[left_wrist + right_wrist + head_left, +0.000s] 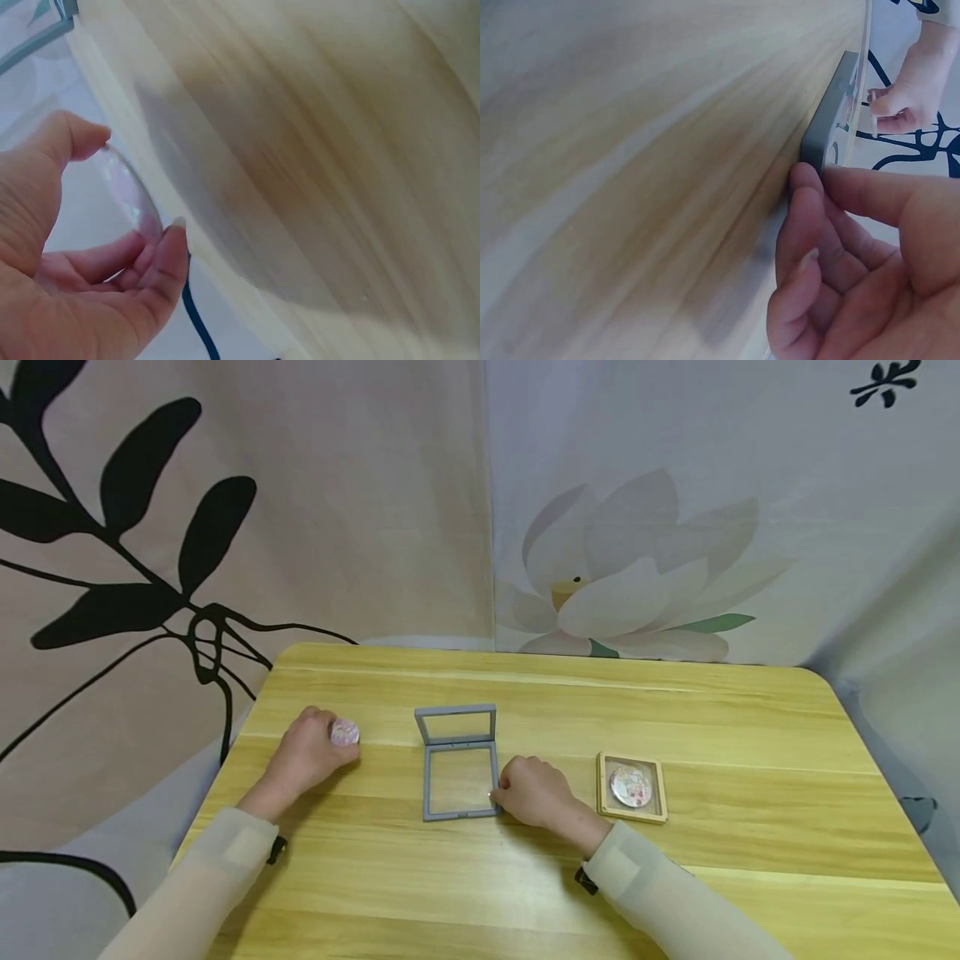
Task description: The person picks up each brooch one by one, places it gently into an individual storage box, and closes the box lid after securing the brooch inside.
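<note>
My left hand (306, 752) pinches a round, thin, pink-and-white disc (345, 732) by its edge, above the left part of the table. In the left wrist view, thumb and fingers hold the disc (129, 191) at opposite sides, and it appears nearly edge-on. A grey hinged frame (461, 815) lies at the table's middle, its lid (454, 709) tilted up at the back. With thumb and fingertips, my right hand (538, 792) grips the near right corner of this frame. The right wrist view shows the frame's grey edge (829, 112) between thumb and fingers.
To the right of my right hand lies a square, light-wood-coloured frame (602, 785) with another round, patterned disc (631, 787) inside it. The wooden table (720, 727) has its far edge close to a printed curtain (390, 510).
</note>
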Motion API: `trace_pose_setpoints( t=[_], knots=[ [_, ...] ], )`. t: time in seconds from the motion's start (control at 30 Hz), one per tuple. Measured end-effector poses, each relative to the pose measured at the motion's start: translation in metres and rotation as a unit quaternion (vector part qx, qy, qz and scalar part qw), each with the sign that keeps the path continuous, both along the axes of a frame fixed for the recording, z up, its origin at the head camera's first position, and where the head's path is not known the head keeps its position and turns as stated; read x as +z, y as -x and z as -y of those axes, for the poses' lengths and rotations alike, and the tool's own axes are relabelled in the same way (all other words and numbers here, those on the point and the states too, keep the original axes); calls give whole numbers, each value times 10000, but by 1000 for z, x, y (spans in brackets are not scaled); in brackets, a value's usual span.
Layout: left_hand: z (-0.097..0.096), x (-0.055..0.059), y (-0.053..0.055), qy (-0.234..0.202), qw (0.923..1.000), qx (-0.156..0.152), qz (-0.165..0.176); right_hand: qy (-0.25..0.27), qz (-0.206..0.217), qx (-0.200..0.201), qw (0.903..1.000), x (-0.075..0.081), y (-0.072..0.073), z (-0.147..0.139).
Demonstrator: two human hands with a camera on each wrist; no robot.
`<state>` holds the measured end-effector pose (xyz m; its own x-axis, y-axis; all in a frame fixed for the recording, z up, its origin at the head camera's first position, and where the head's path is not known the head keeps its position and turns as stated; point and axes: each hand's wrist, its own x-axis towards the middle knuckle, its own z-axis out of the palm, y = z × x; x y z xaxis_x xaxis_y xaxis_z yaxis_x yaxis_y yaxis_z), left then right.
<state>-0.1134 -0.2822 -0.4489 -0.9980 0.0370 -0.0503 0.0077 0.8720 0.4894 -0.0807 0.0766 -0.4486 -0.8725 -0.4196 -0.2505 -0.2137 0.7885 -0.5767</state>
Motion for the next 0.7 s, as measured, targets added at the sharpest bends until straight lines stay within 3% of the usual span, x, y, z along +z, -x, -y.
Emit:
trace_pose_setpoints(
  t=[0.3, 0.5, 0.7],
  knots=[
    [-26, 13, -14, -422, 9956, 0, -837, 1, -8, -19, 10000, -2, 1, -1],
    [-41, 21, -24, -759, 9903, -23, -1164, 55, -8, -43, 10000, -3, 0, -1],
    [-57, 27, -37, -925, 9866, -244, -1319, 69, 21, -42, 10000, -2, 1, 0]
  ],
)
